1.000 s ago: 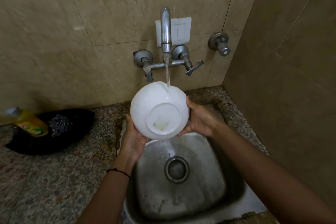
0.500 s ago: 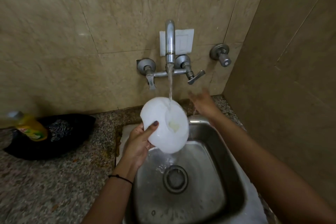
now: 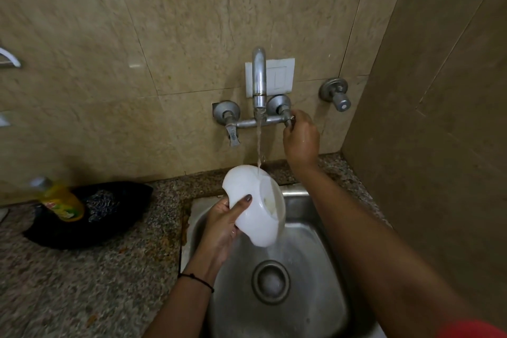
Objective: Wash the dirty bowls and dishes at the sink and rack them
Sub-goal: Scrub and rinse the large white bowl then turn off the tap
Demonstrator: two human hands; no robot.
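My left hand (image 3: 222, 225) grips a white bowl (image 3: 253, 207) by its rim, thumb across the outside, holding it on its side over the steel sink (image 3: 315, 291). Water from the wall tap (image 3: 259, 82) falls onto the bowl's upper edge. A pale smear of residue shows on the bowl's face. My right hand (image 3: 300, 140) is raised to the tap's right handle (image 3: 288, 118), fingers curled round it.
A yellow dish-soap bottle (image 3: 61, 202) lies on a black tray (image 3: 82, 217) with a scrubber on the granite counter at the left. The drain (image 3: 270, 281) sits mid-sink. A side wall (image 3: 428, 145) stands close on the right. A separate valve (image 3: 336, 94) projects from the back wall.
My right hand let go of the bowl and rose to the tap's right handle. My left hand turned the bowl from base-up to lying on its side under the stream.
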